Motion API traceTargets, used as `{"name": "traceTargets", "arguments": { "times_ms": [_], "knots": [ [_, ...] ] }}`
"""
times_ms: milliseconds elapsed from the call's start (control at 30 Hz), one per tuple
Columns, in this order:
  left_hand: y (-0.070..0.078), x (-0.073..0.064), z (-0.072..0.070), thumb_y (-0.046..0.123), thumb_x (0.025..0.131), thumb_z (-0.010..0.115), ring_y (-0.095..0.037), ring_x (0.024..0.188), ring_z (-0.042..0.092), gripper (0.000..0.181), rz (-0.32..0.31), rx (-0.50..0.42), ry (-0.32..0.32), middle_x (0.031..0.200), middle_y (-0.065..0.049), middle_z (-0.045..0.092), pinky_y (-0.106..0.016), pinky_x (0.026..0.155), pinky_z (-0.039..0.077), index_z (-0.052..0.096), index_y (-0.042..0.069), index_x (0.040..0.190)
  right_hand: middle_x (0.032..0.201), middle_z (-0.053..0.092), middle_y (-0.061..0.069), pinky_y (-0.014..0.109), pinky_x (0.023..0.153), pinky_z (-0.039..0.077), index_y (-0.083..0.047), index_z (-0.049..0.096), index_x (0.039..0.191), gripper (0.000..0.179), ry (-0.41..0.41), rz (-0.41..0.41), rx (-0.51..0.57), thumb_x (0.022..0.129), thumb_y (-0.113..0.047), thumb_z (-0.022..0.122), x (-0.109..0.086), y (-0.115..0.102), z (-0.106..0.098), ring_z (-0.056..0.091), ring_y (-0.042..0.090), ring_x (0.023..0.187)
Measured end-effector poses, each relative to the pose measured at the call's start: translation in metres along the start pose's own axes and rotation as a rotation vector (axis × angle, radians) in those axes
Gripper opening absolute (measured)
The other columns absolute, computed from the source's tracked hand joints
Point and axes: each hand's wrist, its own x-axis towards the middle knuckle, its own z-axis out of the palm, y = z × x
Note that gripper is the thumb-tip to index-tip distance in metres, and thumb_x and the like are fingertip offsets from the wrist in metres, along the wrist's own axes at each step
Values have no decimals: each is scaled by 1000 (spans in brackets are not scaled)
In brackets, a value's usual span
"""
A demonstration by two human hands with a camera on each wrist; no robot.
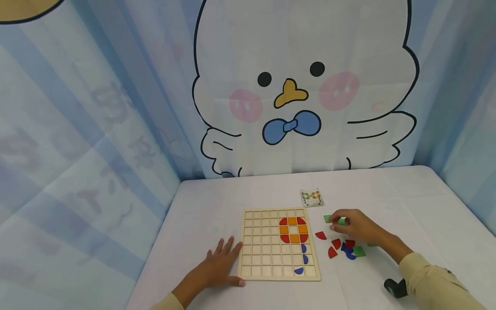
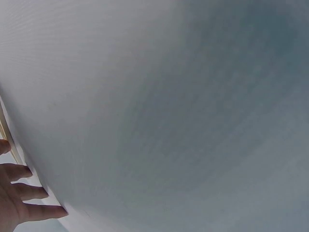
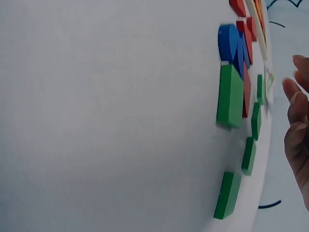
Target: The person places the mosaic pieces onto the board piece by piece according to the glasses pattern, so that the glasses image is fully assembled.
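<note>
My left hand (image 1: 221,265) lies with fingers spread at the left edge of a wooden grid board (image 1: 261,259); the index fingertip and thumb reach its frame. On the board, red quarter-round pieces (image 1: 284,238) and orange squares (image 1: 294,238) form a ring, with blue half-round pieces (image 1: 299,271) below. To the right, my right hand (image 1: 354,224) hovers over green blocks (image 1: 327,218), its fingers loosely bent toward the thumb. In the right wrist view nothing shows between those fingers (image 3: 295,108), and several green blocks (image 3: 230,96) lie below.
Loose red pieces (image 1: 320,235) and blue pieces (image 1: 350,254) lie right of the board, beside a green block (image 1: 359,251). A patterned card (image 1: 311,198) lies behind the board. Near my right sleeve sits a black object (image 1: 395,288). A printed curtain (image 1: 290,155) hangs behind the white table (image 1: 217,196).
</note>
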Motion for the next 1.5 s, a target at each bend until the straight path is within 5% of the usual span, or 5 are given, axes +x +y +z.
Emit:
{"name": "traceTargets", "arguments": {
  "times_ms": [333,1100,1500],
  "knots": [
    [-1,-1,0,80,72,64,-52,150,16,113,13,0,8,167,-18,17,-77,106,29,25,22,161,111,67,8,57,98,51,-12,72,121,38,41,75,-134,87,-28,79,25,26,1,61,34,111],
    [-3,-1,2,80,73,64,-51,150,16,113,32,-6,29,167,-17,17,-77,105,30,25,22,161,96,65,0,51,95,53,-8,70,111,26,25,39,-153,88,-17,78,33,18,6,56,20,93],
    [-2,-2,1,80,72,64,-51,150,16,113,25,-6,26,167,-17,18,-77,106,30,25,22,161,92,63,-1,35,84,51,-12,71,110,20,10,7,-44,90,-12,74,33,23,7,55,20,92]
  ]
}}
